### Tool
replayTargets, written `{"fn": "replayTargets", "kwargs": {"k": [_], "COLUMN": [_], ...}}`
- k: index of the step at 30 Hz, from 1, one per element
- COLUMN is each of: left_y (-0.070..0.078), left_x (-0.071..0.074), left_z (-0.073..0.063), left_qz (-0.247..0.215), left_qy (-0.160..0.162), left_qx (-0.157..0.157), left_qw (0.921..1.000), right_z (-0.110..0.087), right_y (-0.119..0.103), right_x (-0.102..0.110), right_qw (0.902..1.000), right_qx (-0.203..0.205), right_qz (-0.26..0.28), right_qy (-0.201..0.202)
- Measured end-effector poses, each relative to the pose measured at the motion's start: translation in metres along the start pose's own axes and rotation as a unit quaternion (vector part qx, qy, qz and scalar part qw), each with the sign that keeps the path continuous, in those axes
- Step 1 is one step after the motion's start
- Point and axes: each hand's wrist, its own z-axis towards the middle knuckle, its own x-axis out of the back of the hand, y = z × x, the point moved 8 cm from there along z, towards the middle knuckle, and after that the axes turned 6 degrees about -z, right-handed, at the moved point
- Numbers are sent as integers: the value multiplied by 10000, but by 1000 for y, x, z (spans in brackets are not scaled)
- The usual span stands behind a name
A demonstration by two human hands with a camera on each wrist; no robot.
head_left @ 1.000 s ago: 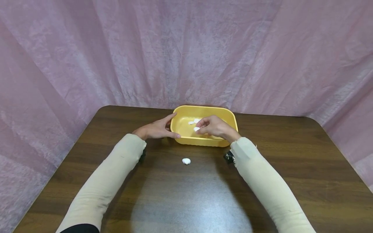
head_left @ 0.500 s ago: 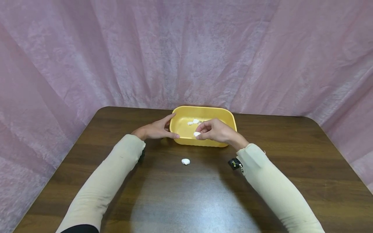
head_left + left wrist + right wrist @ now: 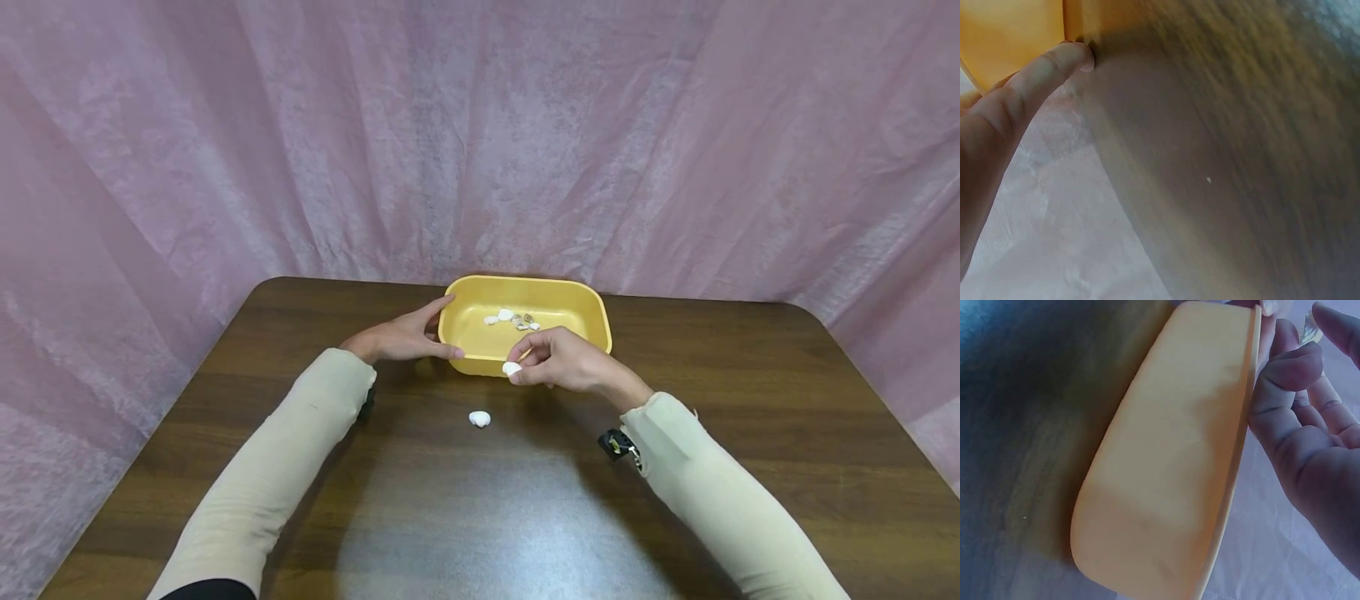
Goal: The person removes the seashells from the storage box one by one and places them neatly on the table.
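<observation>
Near the table's back edge stands a yellow plastic tub [image 3: 480,340]. My left hand [image 3: 401,333] rests against its left end, thumb and fingers spread over the rim; the left wrist view has one straight finger [image 3: 1054,67] touching the tub. With thumb and fingertips, my right hand [image 3: 558,358] pinches a white seashell [image 3: 512,368] just in front of the tub's front rim. Another white seashell [image 3: 480,419] lies on the table, nearer me. Inside the tub lie a white shell [image 3: 506,314] and several smaller white and brownish pieces [image 3: 522,322], too small to identify surely.
The brown wooden table [image 3: 750,400] has rounded back corners. Behind it hangs a pink velvet curtain [image 3: 480,142]. A small black device [image 3: 617,444] is strapped at my right wrist, below the pale sleeve [image 3: 727,492].
My right hand has drawn back from inside the tub toward me, the pinched seashell coming out past the front rim. More pieces in the tub now show. The left hand has stayed put.
</observation>
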Motion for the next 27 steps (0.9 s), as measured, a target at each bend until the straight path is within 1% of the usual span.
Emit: {"fn": "replayTargets", "kwargs": {"k": [5,15,20,27], "left_y": [-1,0,0,-1], "left_x": [1,0,2,2], "left_z": [0,-1,-2,-2], "left_qz": [60,125,112,73], "left_qy": [12,-11,3,13], "left_qx": [22,68,100,87], "left_qw": [10000,9999,9999,9999], "right_z": [-4,-10,-12,-14], "right_y": [3,10,15,20], "right_x": [-6,-12,-16,-25], "right_qw": [9997,9998,9996,9989], "right_qx": [-34,-47,-72,-105], "right_qz": [204,161,234,397], "right_qy": [-94,-114,-120,-229]}}
